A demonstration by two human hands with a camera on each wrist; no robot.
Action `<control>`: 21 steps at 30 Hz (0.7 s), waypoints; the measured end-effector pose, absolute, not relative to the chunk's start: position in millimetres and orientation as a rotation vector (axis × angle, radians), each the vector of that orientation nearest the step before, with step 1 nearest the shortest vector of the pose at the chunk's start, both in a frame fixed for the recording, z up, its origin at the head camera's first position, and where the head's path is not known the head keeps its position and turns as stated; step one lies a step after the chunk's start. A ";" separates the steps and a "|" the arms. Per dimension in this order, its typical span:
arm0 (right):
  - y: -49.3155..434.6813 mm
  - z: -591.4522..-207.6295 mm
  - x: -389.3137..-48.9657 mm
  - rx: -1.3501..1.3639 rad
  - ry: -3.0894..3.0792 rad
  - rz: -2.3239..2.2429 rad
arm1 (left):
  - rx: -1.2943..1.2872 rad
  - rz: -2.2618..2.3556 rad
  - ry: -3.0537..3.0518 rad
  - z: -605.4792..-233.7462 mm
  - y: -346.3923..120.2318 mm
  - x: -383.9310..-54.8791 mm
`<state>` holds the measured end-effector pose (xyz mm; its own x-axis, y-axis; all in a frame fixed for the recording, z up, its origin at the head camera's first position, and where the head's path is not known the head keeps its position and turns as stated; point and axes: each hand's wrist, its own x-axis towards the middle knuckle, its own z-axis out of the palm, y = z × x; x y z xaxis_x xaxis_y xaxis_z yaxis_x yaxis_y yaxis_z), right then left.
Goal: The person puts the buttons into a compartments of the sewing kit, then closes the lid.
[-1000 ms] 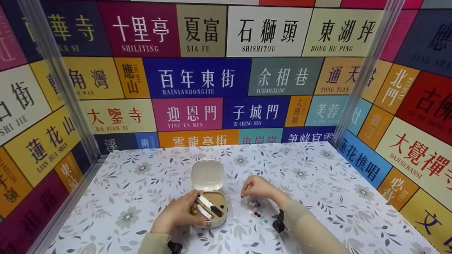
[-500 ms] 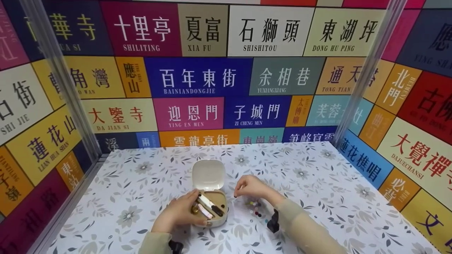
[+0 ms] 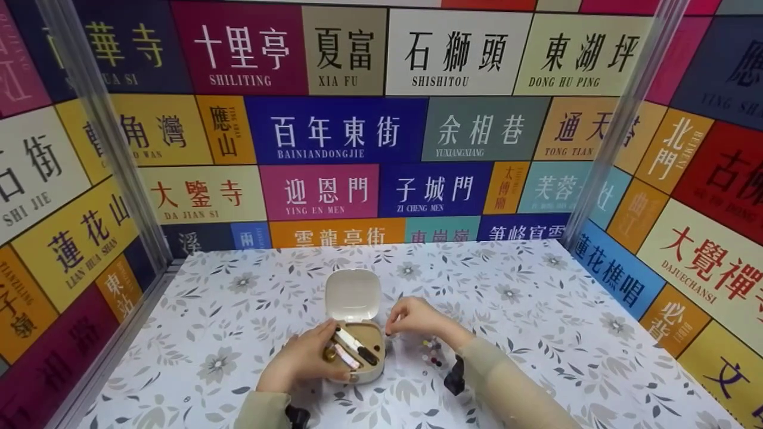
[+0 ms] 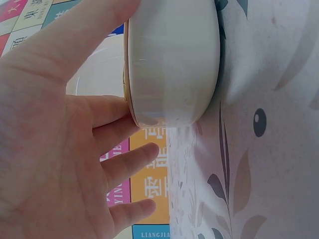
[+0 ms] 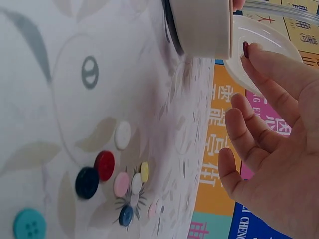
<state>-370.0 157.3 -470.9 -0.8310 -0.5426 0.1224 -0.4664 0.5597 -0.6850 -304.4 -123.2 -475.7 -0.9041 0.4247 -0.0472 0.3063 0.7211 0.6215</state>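
A cream box (image 3: 368,376) with rounded corners stands on the table, its lid (image 3: 352,295) raised at the back. My left hand (image 3: 298,357) holds the box by its left side, thumb at the front and fingers farther back. Inside lie a white-and-black stick-shaped item (image 3: 356,347), a pinkish one (image 3: 346,357) and a small dark round piece (image 3: 377,347). Just off the box's right edge, my right hand (image 3: 417,317) pinches a dark red button (image 5: 245,50) between thumb and index finger. In the right wrist view its other fingers are loosely bent.
Several loose buttons lie right of the box, partly behind my right forearm in the head view, among them a turquoise one (image 5: 30,227), a red one (image 5: 104,166) and a black one (image 5: 87,183). A floral cloth (image 3: 238,322) covers the table; sign-printed walls surround it.
My right hand has moved left from above the loose buttons to the box's right edge, carrying the red button. My left hand and the box have stayed in place.
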 end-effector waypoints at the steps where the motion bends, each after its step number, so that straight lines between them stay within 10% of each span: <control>1: 156.0 -470.8 -369.7 -0.871 2.683 -1.132 | 0.587 0.939 2.742 -475.7 -123.3 -304.2; 21: 137.5 -475.9 -367.1 -0.804 2.636 -1.106 | 0.587 0.915 2.734 -473.3 -124.7 -302.6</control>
<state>-367.1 137.5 -475.9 -0.8397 -0.5409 0.0486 -0.4136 0.5790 -0.7027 -302.6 -124.7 -473.3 -0.9013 0.4289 -0.0610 0.3057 0.7295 0.6119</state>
